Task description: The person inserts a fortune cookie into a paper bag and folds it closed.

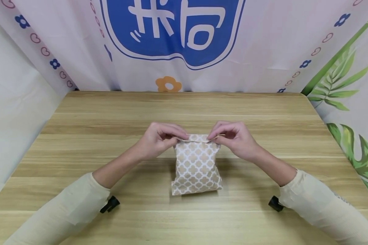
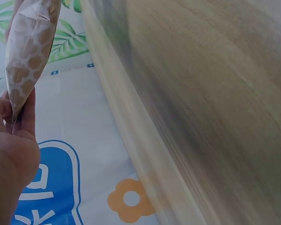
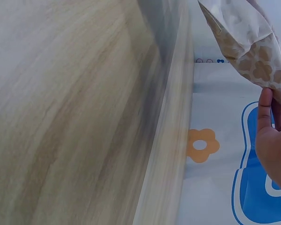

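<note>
A small paper bag [image 1: 197,166] with a tan and white lattice pattern is held at its top by both hands. Its top edge is folded over into a narrow flap. At the flap's left corner my left hand [image 1: 157,140] pinches the paper between thumb and fingers. The right hand [image 1: 235,140] pinches the opposite corner in the same way. In the left wrist view the bag [image 2: 30,51] looks bulged, tapering to the pinched end. The right wrist view shows the bag [image 3: 250,47] creased, with fingertips at its narrow end. What lies inside is hidden.
The bag is over a wood-grain table [image 1: 110,112]. Behind the table's far edge hangs a white cloth [image 1: 79,41] with a blue emblem and flowers. A leaf-patterned cloth [image 1: 352,112] is at the right. Black wrist-worn pieces [image 1: 110,204] show beside the sleeves.
</note>
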`<action>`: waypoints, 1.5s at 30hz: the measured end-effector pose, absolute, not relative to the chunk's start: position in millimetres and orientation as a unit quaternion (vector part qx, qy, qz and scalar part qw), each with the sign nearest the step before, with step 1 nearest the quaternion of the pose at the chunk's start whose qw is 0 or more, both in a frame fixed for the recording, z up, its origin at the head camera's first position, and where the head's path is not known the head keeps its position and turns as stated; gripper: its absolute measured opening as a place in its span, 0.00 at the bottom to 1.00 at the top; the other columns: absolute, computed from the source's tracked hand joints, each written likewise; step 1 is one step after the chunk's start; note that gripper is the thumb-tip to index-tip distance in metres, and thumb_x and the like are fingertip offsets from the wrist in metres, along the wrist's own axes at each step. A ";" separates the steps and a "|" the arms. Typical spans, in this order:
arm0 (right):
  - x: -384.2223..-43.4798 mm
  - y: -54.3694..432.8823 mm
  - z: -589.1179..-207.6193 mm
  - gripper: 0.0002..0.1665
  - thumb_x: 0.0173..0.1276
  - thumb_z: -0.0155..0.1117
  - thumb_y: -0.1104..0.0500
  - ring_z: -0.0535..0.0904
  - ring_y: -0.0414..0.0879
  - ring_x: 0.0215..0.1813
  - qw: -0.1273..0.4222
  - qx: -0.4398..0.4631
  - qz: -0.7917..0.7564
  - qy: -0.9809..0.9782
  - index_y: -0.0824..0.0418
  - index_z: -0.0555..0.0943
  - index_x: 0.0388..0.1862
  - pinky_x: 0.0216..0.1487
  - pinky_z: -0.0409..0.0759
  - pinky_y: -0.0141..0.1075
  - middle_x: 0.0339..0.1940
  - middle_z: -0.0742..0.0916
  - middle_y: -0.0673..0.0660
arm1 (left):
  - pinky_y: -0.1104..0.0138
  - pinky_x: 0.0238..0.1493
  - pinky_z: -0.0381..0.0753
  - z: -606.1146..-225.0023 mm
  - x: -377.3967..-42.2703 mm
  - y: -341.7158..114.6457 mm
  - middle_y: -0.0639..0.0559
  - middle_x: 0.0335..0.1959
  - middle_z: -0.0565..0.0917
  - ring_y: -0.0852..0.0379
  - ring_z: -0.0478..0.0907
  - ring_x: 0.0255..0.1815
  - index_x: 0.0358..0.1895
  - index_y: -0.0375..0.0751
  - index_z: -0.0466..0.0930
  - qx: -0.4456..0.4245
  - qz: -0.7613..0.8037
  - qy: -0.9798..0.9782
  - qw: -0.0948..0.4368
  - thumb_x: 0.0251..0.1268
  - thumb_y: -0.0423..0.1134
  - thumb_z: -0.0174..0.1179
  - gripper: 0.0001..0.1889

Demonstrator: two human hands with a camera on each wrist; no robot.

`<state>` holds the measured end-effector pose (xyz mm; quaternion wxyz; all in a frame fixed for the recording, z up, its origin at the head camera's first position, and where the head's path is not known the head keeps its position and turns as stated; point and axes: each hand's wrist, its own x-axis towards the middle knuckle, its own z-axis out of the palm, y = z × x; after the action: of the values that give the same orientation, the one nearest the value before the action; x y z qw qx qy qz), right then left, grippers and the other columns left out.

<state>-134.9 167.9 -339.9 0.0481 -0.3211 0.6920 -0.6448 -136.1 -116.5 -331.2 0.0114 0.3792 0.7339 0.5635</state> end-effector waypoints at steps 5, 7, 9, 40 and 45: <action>-133.8 169.4 -340.2 0.08 0.66 0.61 0.80 0.84 0.44 0.44 0.037 -0.320 -0.629 0.708 0.77 0.87 0.38 0.41 0.84 0.28 0.39 0.90 0.52 | 0.69 0.42 0.88 -330.6 -137.1 -116.4 0.35 0.45 0.89 0.48 0.87 0.47 0.41 0.25 0.89 0.410 0.534 0.740 0.006 0.57 0.13 0.56 0.15; -133.7 170.6 -340.5 0.10 0.67 0.59 0.79 0.84 0.44 0.45 0.038 -0.324 -0.629 0.706 0.76 0.88 0.38 0.43 0.84 0.29 0.40 0.90 0.55 | 0.68 0.43 0.88 -330.9 -137.5 -116.8 0.36 0.46 0.89 0.46 0.87 0.45 0.42 0.26 0.89 0.423 0.525 0.739 0.006 0.57 0.14 0.56 0.15; -133.5 172.1 -340.6 0.12 0.68 0.57 0.78 0.84 0.45 0.46 0.042 -0.326 -0.633 0.701 0.75 0.88 0.39 0.46 0.84 0.30 0.41 0.90 0.57 | 0.68 0.42 0.87 -330.9 -137.4 -117.5 0.36 0.47 0.89 0.45 0.87 0.47 0.45 0.26 0.88 0.429 0.520 0.738 0.009 0.57 0.16 0.57 0.15; -127.5 163.0 -330.5 0.06 0.65 0.69 0.77 0.80 0.42 0.32 0.028 -0.320 -0.562 0.762 0.71 0.89 0.38 0.31 0.86 0.32 0.31 0.86 0.58 | 0.65 0.49 0.87 -325.7 -129.3 -103.3 0.41 0.44 0.90 0.52 0.87 0.43 0.48 0.28 0.87 0.382 0.485 0.786 -0.040 0.63 0.23 0.69 0.11; -127.6 161.8 -329.2 0.06 0.65 0.70 0.76 0.79 0.42 0.31 0.018 -0.333 -0.551 0.765 0.70 0.89 0.37 0.31 0.85 0.31 0.30 0.86 0.57 | 0.68 0.40 0.85 -324.7 -131.3 -95.1 0.47 0.40 0.90 0.58 0.83 0.36 0.44 0.32 0.90 0.379 0.461 0.802 -0.017 0.65 0.31 0.71 0.08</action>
<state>-127.6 161.8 -329.2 0.0178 -0.3326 0.7653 -0.5507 -131.3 -95.1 -324.7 -0.0171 0.3791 0.8024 0.4606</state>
